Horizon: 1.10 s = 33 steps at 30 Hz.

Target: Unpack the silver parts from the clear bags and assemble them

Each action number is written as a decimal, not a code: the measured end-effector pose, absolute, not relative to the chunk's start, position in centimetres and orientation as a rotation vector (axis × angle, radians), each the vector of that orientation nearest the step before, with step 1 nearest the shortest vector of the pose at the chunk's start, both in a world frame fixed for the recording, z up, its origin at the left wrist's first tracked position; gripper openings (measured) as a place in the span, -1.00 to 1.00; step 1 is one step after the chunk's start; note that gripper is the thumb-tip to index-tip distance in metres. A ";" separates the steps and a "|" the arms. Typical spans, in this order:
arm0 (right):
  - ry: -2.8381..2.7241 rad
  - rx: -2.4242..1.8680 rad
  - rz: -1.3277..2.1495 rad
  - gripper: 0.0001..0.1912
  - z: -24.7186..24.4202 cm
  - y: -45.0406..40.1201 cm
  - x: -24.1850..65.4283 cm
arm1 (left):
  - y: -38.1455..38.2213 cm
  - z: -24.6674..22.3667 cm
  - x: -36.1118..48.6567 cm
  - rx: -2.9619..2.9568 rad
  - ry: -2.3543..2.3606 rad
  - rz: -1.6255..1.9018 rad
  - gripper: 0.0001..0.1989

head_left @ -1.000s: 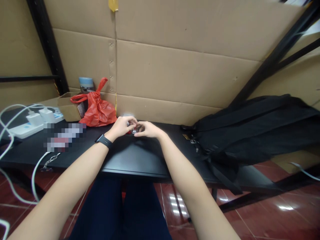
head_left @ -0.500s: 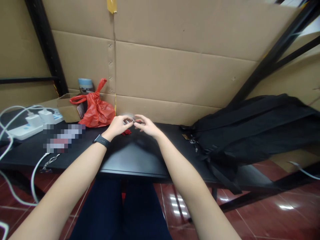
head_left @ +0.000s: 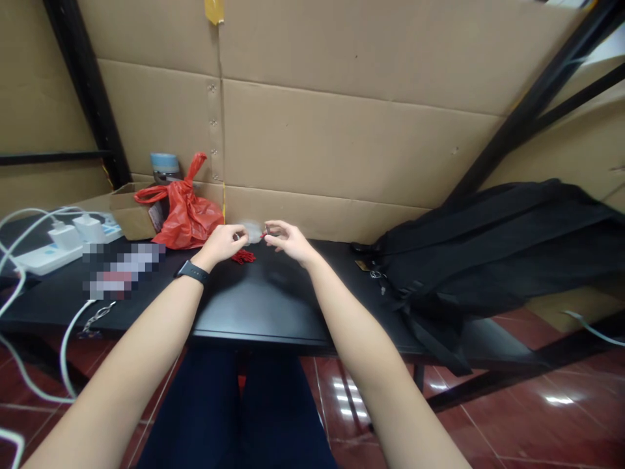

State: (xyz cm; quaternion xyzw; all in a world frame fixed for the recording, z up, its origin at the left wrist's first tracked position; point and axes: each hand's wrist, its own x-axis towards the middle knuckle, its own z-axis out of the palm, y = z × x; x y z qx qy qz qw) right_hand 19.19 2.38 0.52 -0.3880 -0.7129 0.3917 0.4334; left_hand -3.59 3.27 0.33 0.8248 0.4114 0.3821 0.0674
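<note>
Above the far part of the black table (head_left: 263,312), my two hands are a short way apart. My left hand (head_left: 225,243), with a dark watch (head_left: 194,271) on the wrist, is closed in a pinch; a small pale bit shows at its fingertips, too small to name. My right hand (head_left: 290,243) pinches a small red piece (head_left: 264,235) between thumb and fingers. Between the hands, farther back, stands something clear and whitish (head_left: 252,232), like a plastic bag or tub. A little bundle of red cord (head_left: 243,256) lies on the table below my left hand.
At the left are a tied red plastic bag (head_left: 188,215), a cardboard box (head_left: 131,215), a blue-lidded jar (head_left: 165,164) and a white power strip (head_left: 51,255) with cables. A black backpack (head_left: 502,247) covers the right side. Cardboard wall (head_left: 342,143) closes the back.
My hands, fingertips together before, have drawn apart, the left one moving left. The clear whitish thing and more of the red cord now show between and below them.
</note>
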 end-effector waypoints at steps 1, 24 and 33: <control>-1.754 -0.987 0.963 -0.52 0.5 2.4 19.5 | 3.5 0.2 -3.8 2.472 1.246 1.140 -0.73; -1.871 -1.402 0.288 -0.60 -0.3 4.9 24.2 | 5.9 -1.3 -6.1 2.569 1.201 0.885 -0.67; -1.965 -1.653 0.354 -0.60 -2.6 6.6 27.9 | 6.1 -2.1 -4.8 2.625 1.095 0.960 -0.82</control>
